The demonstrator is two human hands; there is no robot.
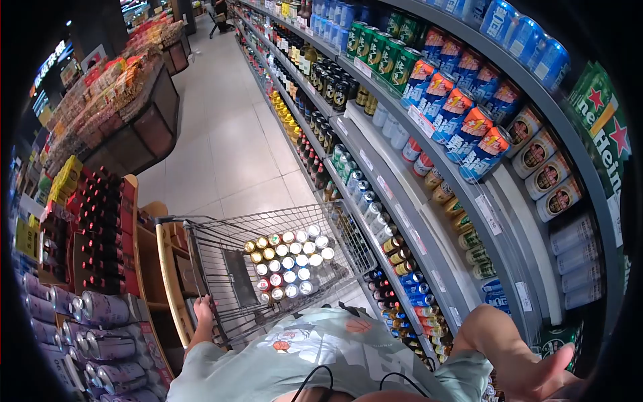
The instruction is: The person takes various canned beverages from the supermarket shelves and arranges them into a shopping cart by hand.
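My left hand (203, 309) is closed on the near side of a wire shopping cart (228, 315), below its handle end. In the cart basket several cans (288, 262) stand upright in rows, their tops facing me. My right hand (544, 376) is stretched out at the lower right, by the lower shelves. Its thumb stands apart from the fingers, which are partly cut off by the dark frame edge; I see nothing in it. Closest to it are a dark green pack (561, 340) and pale stacked cans (576, 268).
A long drinks shelf (462, 194) runs along the right, with orange-and-blue cans (483, 151) and green cans (395, 63). At left stand crates of dark bottles (100, 234) and stacked purple-grey cans (110, 342). Food bins (114, 100) line the tiled aisle (214, 127).
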